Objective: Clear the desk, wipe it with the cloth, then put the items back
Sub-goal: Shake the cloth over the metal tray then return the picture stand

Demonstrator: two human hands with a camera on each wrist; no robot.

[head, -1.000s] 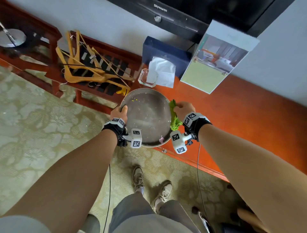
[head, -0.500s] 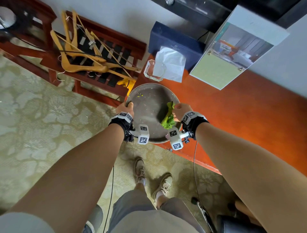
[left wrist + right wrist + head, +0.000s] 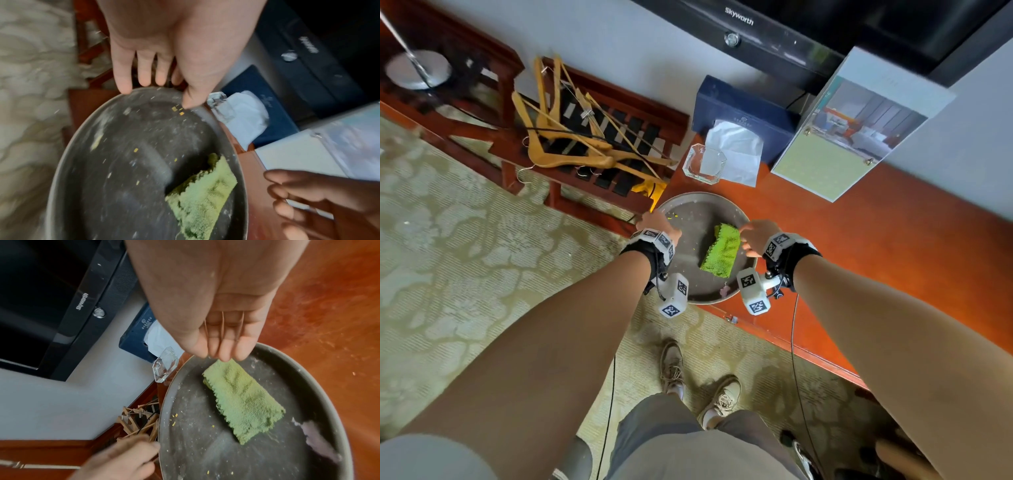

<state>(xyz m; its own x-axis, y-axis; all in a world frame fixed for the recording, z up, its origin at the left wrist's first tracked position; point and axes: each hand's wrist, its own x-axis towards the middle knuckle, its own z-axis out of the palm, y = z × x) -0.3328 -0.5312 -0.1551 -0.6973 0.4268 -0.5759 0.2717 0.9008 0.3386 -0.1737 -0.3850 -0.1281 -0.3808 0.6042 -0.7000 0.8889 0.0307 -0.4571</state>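
While the folded green terry cloth [image 3: 720,250] lies inside the round grey metal tray [image 3: 690,205] at the corner of the red-brown wooden counter [image 3: 859,246], both hands are open: the left hand [image 3: 654,222] hangs at the tray's far-left rim, the right hand [image 3: 756,234] just over the cloth's end. Soft and light, the cloth should pinch up anywhere; the stiff, crumb-dusted tray probably wants a grip on opposite rims.

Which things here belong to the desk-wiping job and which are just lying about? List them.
Job:
green cloth, lying in the tray
round metal tray
desk
tissue box
glass dish
picture stand

Lying about:
wooden hangers on the rack
television
lamp base
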